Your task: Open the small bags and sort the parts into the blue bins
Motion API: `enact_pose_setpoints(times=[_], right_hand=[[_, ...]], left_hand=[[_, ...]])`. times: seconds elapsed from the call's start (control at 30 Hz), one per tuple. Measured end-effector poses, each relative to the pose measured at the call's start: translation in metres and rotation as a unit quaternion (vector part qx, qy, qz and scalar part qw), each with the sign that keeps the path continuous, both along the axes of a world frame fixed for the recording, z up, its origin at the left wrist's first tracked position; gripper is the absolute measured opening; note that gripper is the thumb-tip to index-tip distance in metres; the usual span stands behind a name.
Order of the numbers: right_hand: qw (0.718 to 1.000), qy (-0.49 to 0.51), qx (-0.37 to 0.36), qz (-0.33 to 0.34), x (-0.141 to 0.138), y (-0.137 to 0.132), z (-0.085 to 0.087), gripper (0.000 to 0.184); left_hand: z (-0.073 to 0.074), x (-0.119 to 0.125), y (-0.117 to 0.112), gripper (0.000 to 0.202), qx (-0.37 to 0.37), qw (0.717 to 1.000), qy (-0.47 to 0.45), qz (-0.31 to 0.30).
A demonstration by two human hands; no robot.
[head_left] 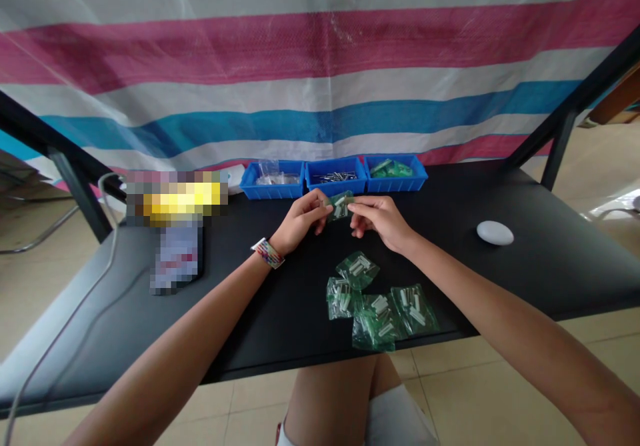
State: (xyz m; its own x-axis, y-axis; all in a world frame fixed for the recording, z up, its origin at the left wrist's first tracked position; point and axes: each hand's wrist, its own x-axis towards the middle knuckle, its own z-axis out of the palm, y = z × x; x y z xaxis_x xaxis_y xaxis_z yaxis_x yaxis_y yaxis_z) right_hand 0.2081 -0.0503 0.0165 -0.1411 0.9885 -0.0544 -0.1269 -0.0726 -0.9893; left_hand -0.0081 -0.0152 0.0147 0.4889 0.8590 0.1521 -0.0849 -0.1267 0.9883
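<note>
Between my two hands is a small green plastic bag (341, 204) with short pale pieces inside. My left hand (303, 223) pinches its left edge between thumb and fingers. On the other side, my right hand (380, 219) closes its thumb and forefinger at the bag's right edge. Nearer the table's front edge lie several more green bags (357, 269), partly overlapping, with white and silvery pieces in them. A patterned band circles my left wrist.
Three blue bins stand at the back: clear bags in the left bin (273, 191), metal pins in the middle bin (336, 186), green bags in the right bin (397, 185). A white oval object (495, 233) lies right. Blurred items and a cable (107, 259) are left. Black frame bars flank the table.
</note>
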Motion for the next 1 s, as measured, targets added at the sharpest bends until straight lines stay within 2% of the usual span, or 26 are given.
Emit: enact_pose_setpoints(times=[0.07, 0.17, 0.27, 0.37, 0.57, 0.73, 0.9, 0.93, 1.0], right_hand=[[1.000, 0.013, -0.014, 0.000, 0.002, 0.000, 0.000, 0.036], [1.000, 0.014, 0.007, -0.011, 0.003, 0.000, 0.000, 0.033], [0.999, 0.012, 0.037, -0.015, 0.004, 0.000, 0.001, 0.032], [0.999, 0.024, 0.036, -0.018, 0.003, 0.000, 0.001, 0.034], [0.997, -0.003, 0.072, -0.013, -0.002, 0.000, -0.006, 0.038], [0.995, -0.019, 0.103, -0.005, -0.007, -0.002, -0.011, 0.038], [0.995, -0.008, 0.096, -0.004, -0.008, -0.004, -0.008, 0.072], [0.996, -0.004, 0.093, -0.003, -0.008, -0.003, -0.008, 0.072], [0.996, 0.002, 0.092, 0.003, -0.008, 0.000, -0.010, 0.058]], left_hand=[[0.000, 0.000, 0.000, 0.033, 0.010, 1.000, 0.012, 0.000], [0.000, 0.000, 0.000, 0.033, 0.005, 1.000, 0.010, 0.001], [-0.002, -0.002, 0.002, 0.037, -0.039, 0.999, -0.018, 0.008], [-0.003, -0.003, 0.004, 0.040, -0.070, 0.997, -0.035, 0.022], [-0.005, -0.003, 0.005, 0.061, -0.039, 0.999, -0.026, 0.021], [-0.006, -0.002, 0.005, 0.037, -0.007, 1.000, 0.000, 0.001], [-0.006, -0.002, 0.004, 0.033, 0.016, 1.000, -0.008, 0.018], [-0.006, -0.001, 0.004, 0.033, 0.018, 1.000, -0.010, 0.021], [-0.007, -0.001, 0.004, 0.033, 0.023, 0.999, -0.009, 0.023]])
